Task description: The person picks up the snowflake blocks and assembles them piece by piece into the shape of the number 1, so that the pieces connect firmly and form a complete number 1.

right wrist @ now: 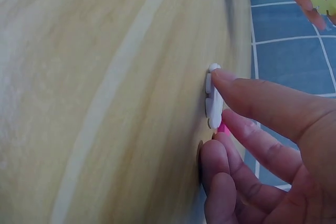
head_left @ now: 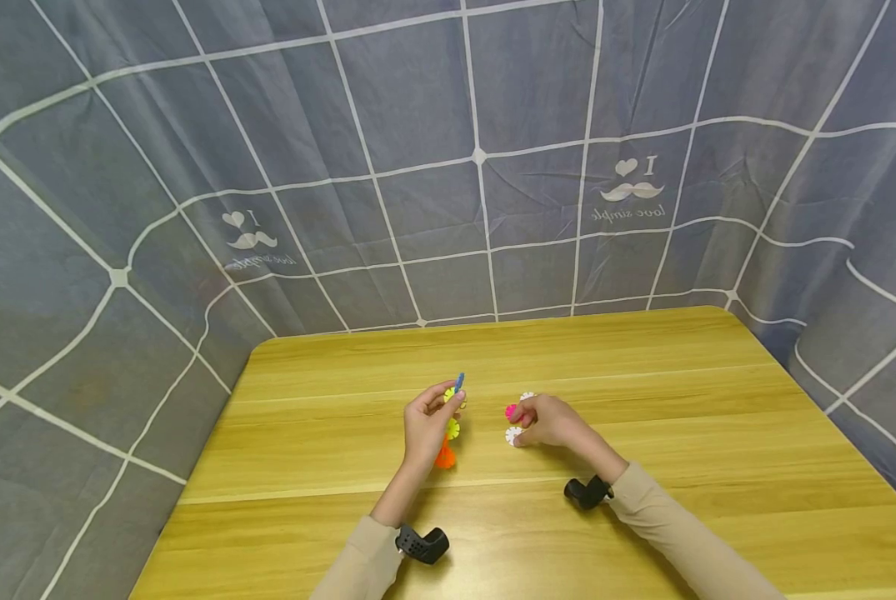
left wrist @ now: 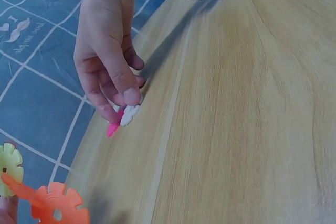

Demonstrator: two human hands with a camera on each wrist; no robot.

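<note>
My left hand (head_left: 425,421) holds a chain of notched plastic snowflake discs above the table. A blue disc (head_left: 459,382) stands edge-on by the fingertips, with a yellow disc (head_left: 453,428) lower and an orange disc (head_left: 445,457) at the bottom. In the left wrist view, orange discs (left wrist: 59,205) show at the lower left corner. My right hand (head_left: 551,421) pinches a small group of discs, its thumb on a white disc (head_left: 513,436) and its fingers at a pink disc (head_left: 511,412). Another white disc (head_left: 528,396) peeks out behind those fingers.
Both hands are over a wood-grain table (head_left: 327,467). A grey curtain (head_left: 417,208) with white lines hangs along the back and sides. Black wrist cameras (head_left: 423,546) are strapped on both forearms.
</note>
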